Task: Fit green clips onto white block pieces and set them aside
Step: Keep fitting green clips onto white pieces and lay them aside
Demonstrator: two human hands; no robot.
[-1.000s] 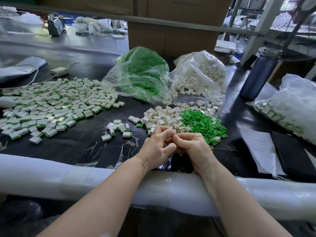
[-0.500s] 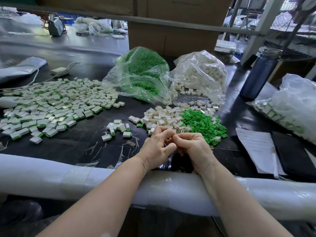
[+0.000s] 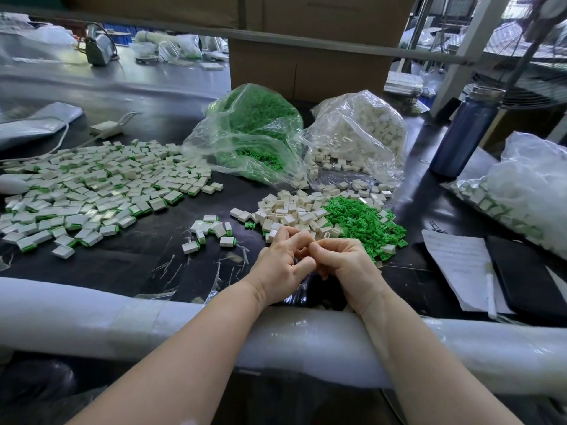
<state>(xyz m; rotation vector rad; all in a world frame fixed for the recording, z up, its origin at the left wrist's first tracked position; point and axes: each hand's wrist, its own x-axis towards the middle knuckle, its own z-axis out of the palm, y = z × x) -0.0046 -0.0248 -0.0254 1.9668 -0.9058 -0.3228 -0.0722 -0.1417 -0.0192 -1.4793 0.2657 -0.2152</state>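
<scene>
Both forearms rest on a padded rail point(image 3: 92, 317) at the surface's point(image 3: 138, 262) near edge, and the left hand point(image 3: 280, 268) and right hand point(image 3: 346, 265) meet knuckle to knuckle, fingers curled inward, fingertips pressed together. Whatever their grip pinches is hidden, so its axis and whether the grip clamps anything cannot be told. Just beyond lie loose white blocks point(image 3: 294, 210) and green clips point(image 3: 362, 219), touching side by side, with finished pieces point(image 3: 92, 185) spread far left and a few point(image 3: 211, 231) nearer.
</scene>
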